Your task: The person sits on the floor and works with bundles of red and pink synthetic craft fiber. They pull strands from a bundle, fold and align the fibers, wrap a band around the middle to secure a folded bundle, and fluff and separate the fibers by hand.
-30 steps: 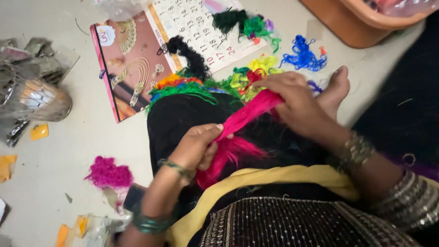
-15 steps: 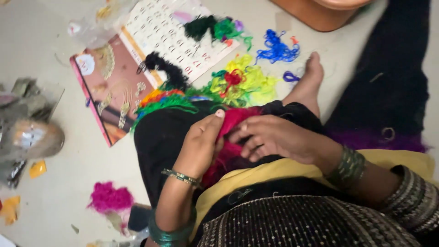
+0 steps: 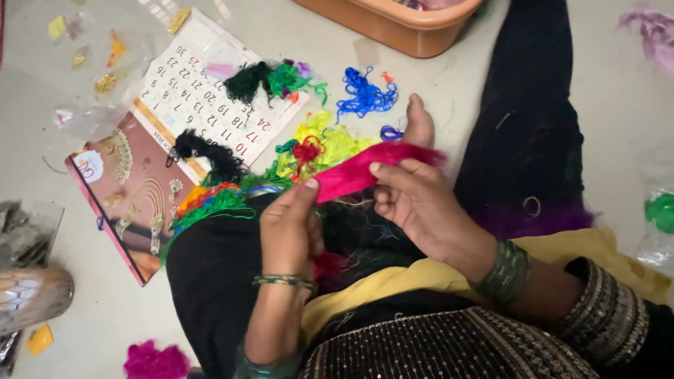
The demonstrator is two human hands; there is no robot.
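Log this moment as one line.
left hand: grips pink fibre | right hand: grips pink fibre | below: lap | nearby: calendar

Both hands now stretch pink fibre bundle (image 3: 365,170) apart, seemingly.

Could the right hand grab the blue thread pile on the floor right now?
Probably not right away: the right hand is busy holding the pink thread bundle. The blue thread pile lies uncovered beyond the foot.

Green bangles ring the left hand's (image 3: 289,235) wrist; stacked green bangles and a black, gold-embroidered sleeve follow the right hand (image 3: 421,207). Black trousers, yellow scarf.
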